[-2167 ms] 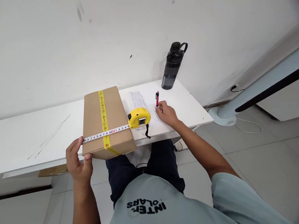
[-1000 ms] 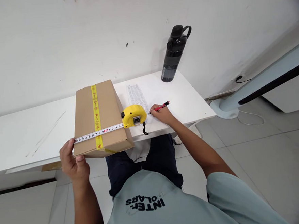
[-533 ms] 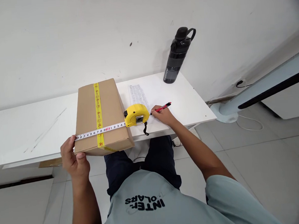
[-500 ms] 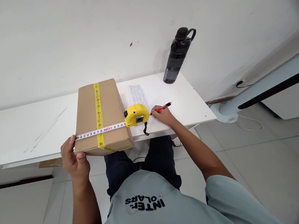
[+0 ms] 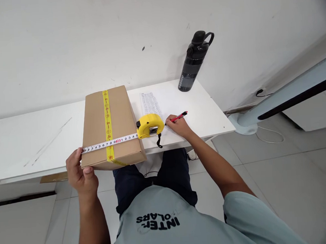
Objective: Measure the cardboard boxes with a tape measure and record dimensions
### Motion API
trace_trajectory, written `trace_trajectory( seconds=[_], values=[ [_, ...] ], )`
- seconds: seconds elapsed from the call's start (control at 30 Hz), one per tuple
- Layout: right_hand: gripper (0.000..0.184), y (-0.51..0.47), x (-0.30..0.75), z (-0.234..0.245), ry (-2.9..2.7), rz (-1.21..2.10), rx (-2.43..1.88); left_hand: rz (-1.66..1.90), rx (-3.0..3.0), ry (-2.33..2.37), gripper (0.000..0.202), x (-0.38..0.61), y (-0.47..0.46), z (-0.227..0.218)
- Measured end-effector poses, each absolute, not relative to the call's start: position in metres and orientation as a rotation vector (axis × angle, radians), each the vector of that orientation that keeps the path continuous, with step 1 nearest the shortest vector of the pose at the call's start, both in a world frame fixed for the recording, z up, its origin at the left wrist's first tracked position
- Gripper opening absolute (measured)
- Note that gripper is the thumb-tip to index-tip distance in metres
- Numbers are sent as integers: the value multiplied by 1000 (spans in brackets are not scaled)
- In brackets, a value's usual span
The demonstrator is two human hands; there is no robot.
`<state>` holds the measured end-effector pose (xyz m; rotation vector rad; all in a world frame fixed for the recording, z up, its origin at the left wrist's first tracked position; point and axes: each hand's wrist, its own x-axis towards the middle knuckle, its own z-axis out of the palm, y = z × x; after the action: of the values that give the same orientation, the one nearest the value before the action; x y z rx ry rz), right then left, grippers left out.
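A brown cardboard box (image 5: 94,117) sealed with yellow printed tape (image 5: 107,120) sits on the white table. Across its top, near the close edge, stretches the blade of a yellow tape measure (image 5: 148,127); the case rests against the box's right side. My left hand (image 5: 82,174) is closed at the box's near left corner, fingers pressing the blade's end over the left edge and thumb by the near side. With my right hand (image 5: 179,127) I grip a red and black pen (image 5: 181,116), its tip beside the case, by a sheet of handwritten paper (image 5: 149,103).
A dark water bottle (image 5: 191,66) stands at the back right of the white table (image 5: 38,140), close to the wall. Off the table's right end, a pale column with a round base (image 5: 243,125) rises from the floor, with a cable around it.
Hardly anything differs. The right hand with the pen and the tape measure's case sit very slightly further right; the left hand and the box stay in place.
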<state>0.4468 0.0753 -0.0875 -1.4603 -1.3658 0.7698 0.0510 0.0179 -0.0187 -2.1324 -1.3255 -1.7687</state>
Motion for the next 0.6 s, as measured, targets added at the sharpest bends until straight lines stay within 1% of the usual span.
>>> trace_trajectory(
  seconds=[0.43,0.6],
  values=[
    [17,74,448,-88,-1355,760,-1469,-1819,-2123,-1313,54,49,21,-25],
    [18,75,449,-89,-1361,758,-1463,-1823,-2101,-1321,57,50,21,-25]
  ],
)
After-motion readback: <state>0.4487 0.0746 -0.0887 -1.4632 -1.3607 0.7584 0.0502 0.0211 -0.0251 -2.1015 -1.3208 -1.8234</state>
